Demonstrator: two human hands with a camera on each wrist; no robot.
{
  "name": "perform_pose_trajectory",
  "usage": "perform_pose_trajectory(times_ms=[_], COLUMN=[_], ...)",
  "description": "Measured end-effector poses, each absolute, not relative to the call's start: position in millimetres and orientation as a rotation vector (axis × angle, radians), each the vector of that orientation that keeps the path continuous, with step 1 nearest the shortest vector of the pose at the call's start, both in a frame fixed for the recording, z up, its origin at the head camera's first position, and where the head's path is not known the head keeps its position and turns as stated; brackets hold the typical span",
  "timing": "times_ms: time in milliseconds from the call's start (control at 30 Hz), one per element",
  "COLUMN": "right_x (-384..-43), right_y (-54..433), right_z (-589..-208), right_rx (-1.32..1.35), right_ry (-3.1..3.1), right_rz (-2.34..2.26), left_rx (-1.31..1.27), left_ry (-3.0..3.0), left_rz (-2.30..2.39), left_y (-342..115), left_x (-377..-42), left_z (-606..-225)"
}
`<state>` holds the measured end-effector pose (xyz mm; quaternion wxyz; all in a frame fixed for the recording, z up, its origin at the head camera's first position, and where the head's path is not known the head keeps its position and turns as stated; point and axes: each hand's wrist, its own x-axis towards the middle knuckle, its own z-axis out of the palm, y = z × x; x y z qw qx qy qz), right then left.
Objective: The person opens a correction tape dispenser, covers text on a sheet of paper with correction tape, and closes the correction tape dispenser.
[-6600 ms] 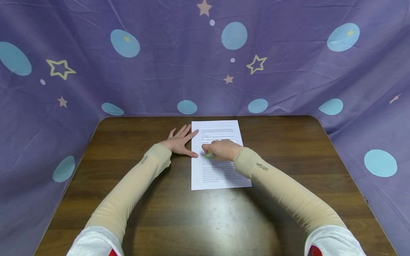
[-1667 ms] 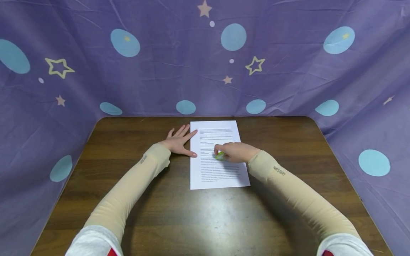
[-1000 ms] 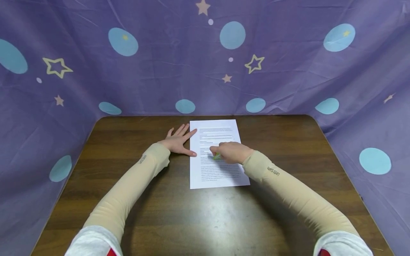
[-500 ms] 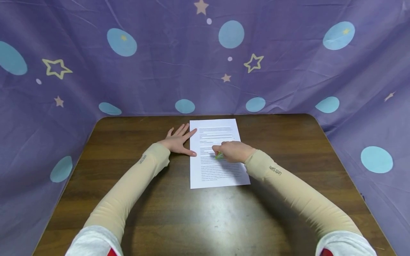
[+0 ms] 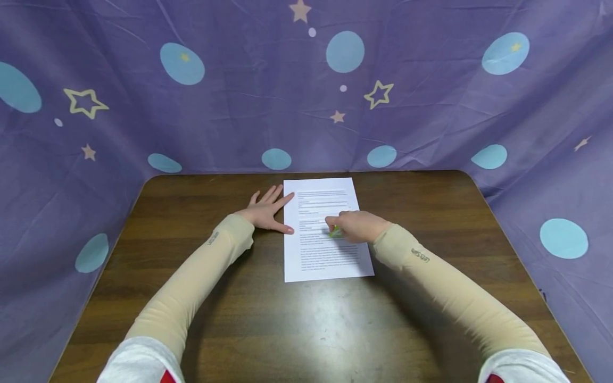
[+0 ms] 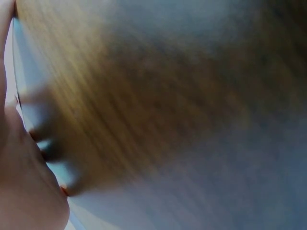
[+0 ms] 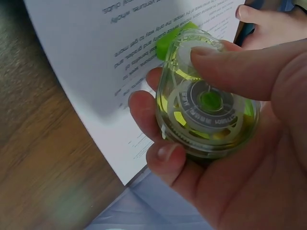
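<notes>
A printed sheet of white paper (image 5: 293,260) lies on the table. My left hand (image 5: 265,215) rests at its left edge with fingers spread, thumb and index finger reaching onto the margin. Over the middle of the text, my right hand (image 5: 359,226) grips a clear and green correction tape dispenser (image 7: 208,103). In the right wrist view the thumb presses on its near face while the other fingers curl round behind and below. Its green tip end (image 7: 165,45) is right at the printed lines. The head view shows only a bit of green under the fingers.
The brown wooden table (image 5: 215,319) extends round the sheet on all sides. A purple curtain (image 5: 230,96) with stars and blue ovals hangs along the back and both sides of the table.
Since half a second ago my right hand has slid slightly right across the text with the correction tape; 6.6 seconds ago it was further left. The left hand and the paper stay put.
</notes>
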<state>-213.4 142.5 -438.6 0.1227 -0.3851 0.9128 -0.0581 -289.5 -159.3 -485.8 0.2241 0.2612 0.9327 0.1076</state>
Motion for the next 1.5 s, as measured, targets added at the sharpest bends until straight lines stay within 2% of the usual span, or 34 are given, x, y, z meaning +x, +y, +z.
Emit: perform_pose_trajectory(times_ms=[1067, 1500], right_x=[-211.4, -209.2], right_y=[183.0, 194.5], right_z=[-438.6, -438.4], right_rx=[-0.942, -0.96], right_ry=[2.661, 2.671], right_rz=[-0.166, -0.197], left_rx=[0.739, 0.731], left_ry=[2.577, 2.558], left_rz=[0.298, 0.343], left_y=[-160.6, -164.4], left_x=[-289.4, -301.2], left_z=[-485.5, -503.7])
